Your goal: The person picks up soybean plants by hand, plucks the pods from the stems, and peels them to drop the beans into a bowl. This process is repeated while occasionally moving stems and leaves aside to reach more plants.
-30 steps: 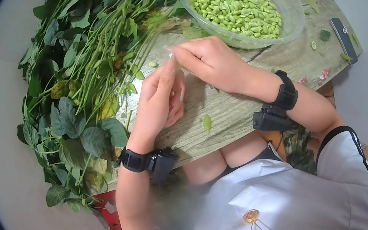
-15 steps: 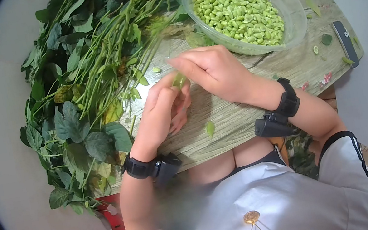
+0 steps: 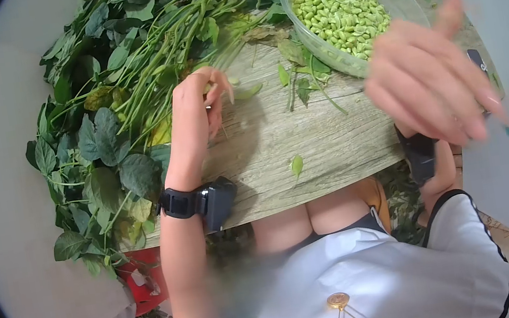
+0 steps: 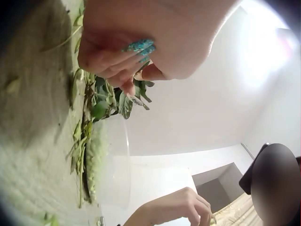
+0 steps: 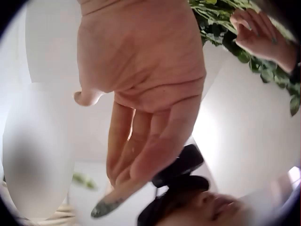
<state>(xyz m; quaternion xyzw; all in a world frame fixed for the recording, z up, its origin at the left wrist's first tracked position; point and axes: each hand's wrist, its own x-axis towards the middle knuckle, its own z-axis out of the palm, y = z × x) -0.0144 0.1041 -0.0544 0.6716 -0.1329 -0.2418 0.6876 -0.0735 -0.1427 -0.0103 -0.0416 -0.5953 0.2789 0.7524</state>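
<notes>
In the head view, the left hand [image 3: 196, 105] is beside the stems, its fingers curled around a small green piece [image 3: 208, 87], partly hidden. A green pod [image 3: 248, 92] lies on the table just right of it. The left wrist view shows this hand [image 4: 136, 42] with its fingers bent toward the palm. The blurred right hand [image 3: 427, 75] is raised at the right, in front of the bowl's [image 3: 335, 56] lower right side, fingers spread and holding nothing visible. In the right wrist view, its palm [image 5: 141, 61] faces the camera, and a blurred green pod [image 5: 84, 180] appears beyond the fingers.
Leafy stems [image 3: 140, 70] cover the table's left and back. Shelled green beans [image 3: 341, 15] fill the bowl. Loose leaves [image 3: 304, 74] lie beside it, and one small leaf [image 3: 297, 165] is near the front edge. A phone [image 3: 476, 59] lies partly hidden at the right.
The hands have separated: the right moved right and its fingers spread, while the left moved slightly left and up, toward the stems. The pod between them has left that spot.
</notes>
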